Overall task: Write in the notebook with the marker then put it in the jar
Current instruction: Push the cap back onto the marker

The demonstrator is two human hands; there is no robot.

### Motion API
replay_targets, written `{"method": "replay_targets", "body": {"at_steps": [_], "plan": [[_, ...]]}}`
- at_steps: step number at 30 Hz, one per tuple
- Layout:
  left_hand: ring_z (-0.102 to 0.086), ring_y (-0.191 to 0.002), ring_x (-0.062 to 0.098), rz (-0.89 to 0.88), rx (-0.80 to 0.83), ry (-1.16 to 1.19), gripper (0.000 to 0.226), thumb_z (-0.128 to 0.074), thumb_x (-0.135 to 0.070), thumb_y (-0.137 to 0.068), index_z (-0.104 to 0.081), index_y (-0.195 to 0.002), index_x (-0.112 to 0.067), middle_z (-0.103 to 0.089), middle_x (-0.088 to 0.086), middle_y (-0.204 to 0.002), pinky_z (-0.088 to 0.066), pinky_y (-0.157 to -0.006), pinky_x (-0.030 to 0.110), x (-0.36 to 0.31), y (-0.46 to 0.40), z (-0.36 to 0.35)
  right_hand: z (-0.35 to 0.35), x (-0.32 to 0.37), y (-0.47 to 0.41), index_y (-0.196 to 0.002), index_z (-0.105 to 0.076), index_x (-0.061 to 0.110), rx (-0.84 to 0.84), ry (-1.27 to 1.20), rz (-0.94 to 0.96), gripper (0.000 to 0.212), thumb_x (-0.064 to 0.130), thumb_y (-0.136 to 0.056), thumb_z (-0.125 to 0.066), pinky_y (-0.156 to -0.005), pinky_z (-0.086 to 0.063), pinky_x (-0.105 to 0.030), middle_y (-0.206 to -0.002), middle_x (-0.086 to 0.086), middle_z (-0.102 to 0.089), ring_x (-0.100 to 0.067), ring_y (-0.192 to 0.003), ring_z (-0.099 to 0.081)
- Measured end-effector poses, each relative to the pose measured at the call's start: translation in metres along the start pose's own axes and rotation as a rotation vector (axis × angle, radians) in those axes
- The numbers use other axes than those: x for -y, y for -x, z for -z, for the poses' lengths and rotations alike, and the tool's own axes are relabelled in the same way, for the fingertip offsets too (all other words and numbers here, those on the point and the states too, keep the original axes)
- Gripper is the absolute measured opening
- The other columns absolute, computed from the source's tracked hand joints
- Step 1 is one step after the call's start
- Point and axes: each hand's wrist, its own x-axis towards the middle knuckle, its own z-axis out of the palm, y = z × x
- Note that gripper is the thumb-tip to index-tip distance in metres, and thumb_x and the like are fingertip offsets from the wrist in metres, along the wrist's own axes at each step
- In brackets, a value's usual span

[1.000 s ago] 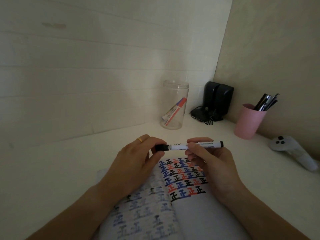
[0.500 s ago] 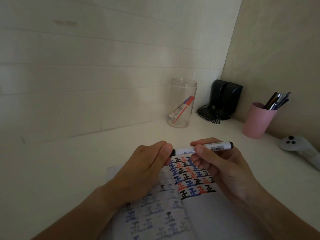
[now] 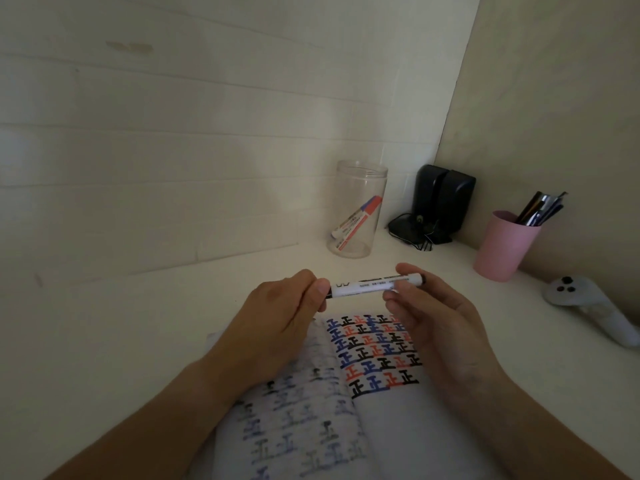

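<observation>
A slim white marker with black ends lies level in the air above an open white notebook, whose right page carries rows of black, blue and red characters; behind, a clear cylindrical plastic jar stands upright, lidless, holding slanted markers

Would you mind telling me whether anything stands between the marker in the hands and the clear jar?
Nothing visible does: bare white desk lies between the black-and-white marker and the clear plastic jar, whose mouth is open.
</observation>
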Motion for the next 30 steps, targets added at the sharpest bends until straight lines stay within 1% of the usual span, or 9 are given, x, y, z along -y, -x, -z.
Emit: {"method": "replay_targets", "body": {"at_steps": [2, 6, 10, 12, 14, 17, 19, 25, 30], "plan": [[-0.052, -0.055, 0.016, -0.013, 0.037, -0.066, 0.043, -0.027, -0.051, -0.101, -0.057, -0.08, -0.027, -0.055, -0.005, -0.059, -0.039, -0.054, 0.025, 0.003, 0.0, -0.001, 0.006, 0.0, -0.005, -0.112, -0.072, 0.007, -0.097, -0.017, -0.014, 0.039, 0.01, -0.074, -0.075, -0.082, -0.061, -0.027, -0.103, -0.016, -0.078, -0.022, -0.092, -0.075], [-0.052, -0.059, 0.011, 0.018, 0.065, -0.156, 0.05, -0.017, -0.063, -0.095, -0.044, -0.065, -0.035, -0.053, -0.007, -0.059, -0.043, -0.062, 0.03, 0.011, -0.001, -0.004, 0.008, -0.005, -0.01, -0.111, -0.07, 0.012, -0.164, 0.143, 0.045, 0.028, 0.006, -0.084, -0.073, -0.08, -0.061, -0.029, -0.099, -0.02, -0.078, -0.022, -0.084, -0.076], [-0.046, -0.059, 0.01, 0.115, -0.02, -0.278, 0.046, -0.018, -0.063, -0.094, -0.033, -0.061, -0.035, -0.047, -0.009, -0.061, -0.036, -0.063, 0.032, 0.021, -0.002, -0.007, -0.013, 0.014, -0.023, -0.107, -0.068, 0.02, -0.191, 0.349, 0.241, 0.025, 0.007, -0.086, -0.073, -0.085, -0.06, -0.033, -0.087, -0.005, -0.08, -0.021, -0.09, -0.076], [-0.049, -0.068, 0.01, 0.16, -0.048, -0.321, 0.045, -0.02, -0.064, -0.094, -0.043, -0.068, -0.035, -0.052, -0.01, -0.07, -0.041, -0.067, 0.033, 0.021, -0.001, -0.006, -0.032, 0.037, -0.039, -0.104, -0.065, 0.022, -0.199, 0.374, 0.396, 0.026, 0.008, -0.085, -0.075, -0.085, -0.06, -0.034, -0.094, -0.007, -0.077, -0.024, -0.094, -0.075], [-0.055, -0.079, 0.011, 0.197, -0.053, -0.351, 0.051, -0.022, -0.066, -0.093, -0.057, -0.083, -0.031, -0.058, -0.009, -0.082, -0.047, -0.074, 0.033, 0.021, -0.002, -0.005, -0.053, 0.064, -0.058, -0.101, -0.063, 0.023, -0.229, 0.429, 0.587, 0.024, 0.011, -0.084, -0.076, -0.084, -0.06, -0.03, -0.099, -0.003, -0.074, -0.014, -0.093, -0.074], [-0.056, -0.086, 0.011, 0.216, -0.047, -0.375, 0.059, -0.02, -0.069, -0.092, -0.062, -0.091, -0.028, -0.058, -0.008, -0.088, -0.049, -0.074, 0.033, 0.024, 0.0, -0.005, -0.083, 0.094, -0.089, -0.104, -0.061, 0.011, -0.29, 0.612, 0.849, 0.023, 0.013, -0.084, -0.074, -0.075, -0.054, -0.013, -0.093, 0.007, -0.07, 0.007, -0.078, -0.069], [-0.053, -0.087, 0.011, 0.218, -0.053, -0.395, 0.063, -0.017, -0.072, -0.09, -0.063, -0.089, -0.028, -0.055, -0.008, -0.087, -0.046, -0.072, 0.03, 0.026, 0.002, -0.007, -0.097, 0.099, -0.114, -0.101, -0.061, 0.01, -0.322, 0.741, 0.935, 0.021, 0.013, -0.084, -0.072, -0.069, -0.051, -0.009, -0.091, 0.007, -0.068, 0.01, -0.068, -0.066], [-0.051, -0.082, 0.012, 0.218, -0.074, -0.469, 0.069, -0.015, -0.073, -0.089, -0.062, -0.075, -0.025, -0.055, -0.008, -0.079, -0.045, -0.068, 0.027, 0.03, 0.001, -0.012, -0.103, 0.081, -0.182, -0.104, -0.063, 0.014, -0.332, 1.198, 0.793, 0.018, 0.014, -0.088, -0.068, -0.076, -0.058, -0.034, -0.096, -0.004, -0.074, -0.019, -0.082, -0.07], [-0.049, -0.076, 0.013, 0.212, -0.091, -0.484, 0.069, -0.018, -0.071, -0.092, -0.061, -0.067, -0.023, -0.054, -0.006, -0.071, -0.049, -0.068, 0.031, 0.032, 0.0, -0.014, -0.101, 0.06, -0.203, -0.106, -0.066, 0.018, -0.331, 1.457, 0.568, 0.018, 0.025, -0.091, -0.06, -0.06, -0.053, -0.032, -0.094, -0.004, -0.07, -0.022, -0.08, -0.066]]}}
